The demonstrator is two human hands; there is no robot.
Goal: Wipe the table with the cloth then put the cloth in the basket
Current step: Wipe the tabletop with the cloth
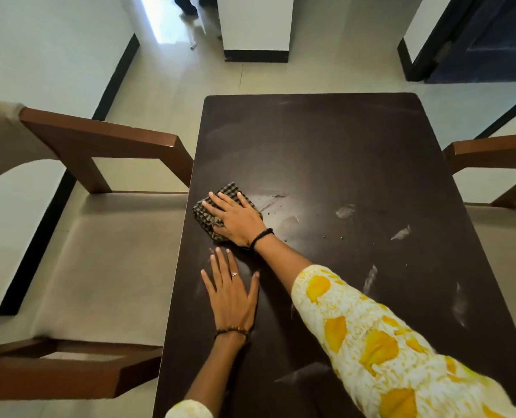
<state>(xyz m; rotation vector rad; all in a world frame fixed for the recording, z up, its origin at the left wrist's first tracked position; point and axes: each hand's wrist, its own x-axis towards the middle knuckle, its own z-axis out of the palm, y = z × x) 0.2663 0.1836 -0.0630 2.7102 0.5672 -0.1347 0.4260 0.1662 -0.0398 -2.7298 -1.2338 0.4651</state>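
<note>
Checked cloth [213,208] under right hand [238,220], palm pressing it flat on desk [326,146]; left hand [230,292] flat, empty, just nearer.

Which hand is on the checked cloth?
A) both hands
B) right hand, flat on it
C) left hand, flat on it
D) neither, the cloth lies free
B: the right hand presses flat on the checked cloth near the table's left edge, while the left hand lies bare on the wood.
</note>
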